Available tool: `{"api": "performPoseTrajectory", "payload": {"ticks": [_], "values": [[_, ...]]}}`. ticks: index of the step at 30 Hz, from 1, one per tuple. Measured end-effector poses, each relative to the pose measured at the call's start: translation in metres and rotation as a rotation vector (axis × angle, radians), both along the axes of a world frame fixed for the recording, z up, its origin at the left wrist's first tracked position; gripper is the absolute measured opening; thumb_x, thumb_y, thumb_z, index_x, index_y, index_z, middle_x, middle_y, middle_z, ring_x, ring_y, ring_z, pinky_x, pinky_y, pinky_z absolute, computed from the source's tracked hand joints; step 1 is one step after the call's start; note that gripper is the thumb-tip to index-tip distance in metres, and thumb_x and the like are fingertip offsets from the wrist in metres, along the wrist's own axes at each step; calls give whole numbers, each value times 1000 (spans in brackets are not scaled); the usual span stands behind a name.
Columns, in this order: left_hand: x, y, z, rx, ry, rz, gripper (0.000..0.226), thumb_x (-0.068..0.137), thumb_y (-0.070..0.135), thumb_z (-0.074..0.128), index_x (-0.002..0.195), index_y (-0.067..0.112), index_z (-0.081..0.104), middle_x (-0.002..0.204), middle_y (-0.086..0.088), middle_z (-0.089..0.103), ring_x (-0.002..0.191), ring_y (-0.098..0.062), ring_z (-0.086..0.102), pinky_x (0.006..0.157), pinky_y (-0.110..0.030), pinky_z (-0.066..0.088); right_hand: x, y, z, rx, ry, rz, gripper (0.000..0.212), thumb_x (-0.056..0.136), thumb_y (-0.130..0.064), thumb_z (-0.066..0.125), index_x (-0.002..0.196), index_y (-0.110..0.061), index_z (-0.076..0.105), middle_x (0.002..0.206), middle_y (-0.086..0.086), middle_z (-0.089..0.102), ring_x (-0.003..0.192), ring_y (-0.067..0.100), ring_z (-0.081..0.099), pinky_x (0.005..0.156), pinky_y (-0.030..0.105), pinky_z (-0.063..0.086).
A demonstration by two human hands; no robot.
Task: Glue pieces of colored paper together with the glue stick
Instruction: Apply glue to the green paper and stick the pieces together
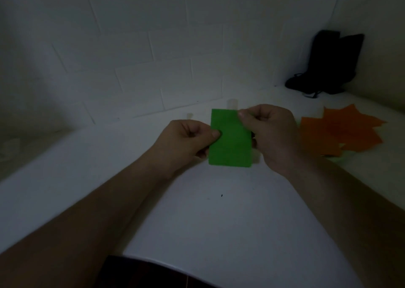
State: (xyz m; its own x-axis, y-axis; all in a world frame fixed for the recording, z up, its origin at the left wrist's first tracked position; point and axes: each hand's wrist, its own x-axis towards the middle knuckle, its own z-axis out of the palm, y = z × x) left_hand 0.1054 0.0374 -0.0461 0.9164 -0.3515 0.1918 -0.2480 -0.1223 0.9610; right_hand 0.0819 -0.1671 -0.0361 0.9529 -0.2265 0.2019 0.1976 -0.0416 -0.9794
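Left hand [186, 137] and right hand [270, 129], thumbs pinching green paper [230, 143] above table [197, 211].

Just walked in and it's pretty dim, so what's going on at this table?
A person holds a green paper piece above the white table, the left hand pinching its left edge and the right hand pinching its top right corner. A loose pile of orange paper lies to the right, untouched. A pale upright cylinder behind the green piece may be the glue stick.

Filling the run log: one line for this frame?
left hand: pinches green paper | right hand: pinches top corner | orange sheets: on table
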Motion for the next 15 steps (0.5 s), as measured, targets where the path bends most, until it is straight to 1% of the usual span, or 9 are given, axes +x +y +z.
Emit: {"api": "performPoseTrajectory", "payload": {"ticks": [1,2,4,6,8,10,11,13,15], "values": [[0,-1,-1,8,-14,18,16,94,18,72,87,5,78,81,-18,75,70,-23,65,69,-34,56,0,0,1,40,3,5,14,94,-22,74,86,-10,75,88,13,77,87,35,76,79,63,61],[0,-1,-1,2,-22,42,15,94,18,72,85,6,78,79,-19,74,69,-23,64,68,-33,55,-1,0,2,75,24,33,14,95,-23,73,93,-10,75,92,12,78,89,33,76,81,60,62],[3,1,-2,-51,-29,75,17,94,18,72,86,4,78,84,-25,74,73,-31,65,74,-42,57,-3,2,1,103,111,149,21,96,-26,71,108,-9,73,101,10,79,93,29,77,80,50,64],[4,2,-1,-109,-21,85,18,96,19,70,87,4,77,89,-27,73,79,-37,68,81,-51,58,-7,5,0,25,180,264,16,97,-24,70,108,-12,74,99,4,80,87,18,77,70,32,63],[4,3,0,-155,-18,108,18,97,16,68,86,5,75,89,-23,75,81,-34,71,81,-49,60,-9,7,-4,-105,171,317,7,96,-14,71,99,-19,75,88,-1,79,72,10,72,63,22,57],[2,1,2,-170,-69,136,12,99,12,65,93,7,74,89,-19,76,81,-31,74,78,-44,61,-8,8,-6,-157,141,328,17,94,-5,71,95,-22,75,84,1,78,66,7,67,61,20,55],[1,1,2,-164,-111,146,7,99,10,65,101,12,72,90,-18,76,81,-32,75,77,-45,61,-8,8,-7,-160,129,331,19,94,-3,71,94,-21,75,85,3,78,66,6,66,60,20,54],[2,3,0,-146,-206,176,25,98,6,66,109,27,58,92,-13,75,80,-35,74,70,-48,62,-8,10,-8,-143,123,337,18,94,-3,70,95,-19,76,86,5,78,66,6,65,60,19,52],[3,4,-1,-83,-312,191,32,100,6,63,104,34,49,97,-5,71,78,-32,72,64,-50,61,-8,11,-9,-128,129,333,11,94,-4,70,100,-12,76,84,9,75,65,9,63,60,20,50]]}}
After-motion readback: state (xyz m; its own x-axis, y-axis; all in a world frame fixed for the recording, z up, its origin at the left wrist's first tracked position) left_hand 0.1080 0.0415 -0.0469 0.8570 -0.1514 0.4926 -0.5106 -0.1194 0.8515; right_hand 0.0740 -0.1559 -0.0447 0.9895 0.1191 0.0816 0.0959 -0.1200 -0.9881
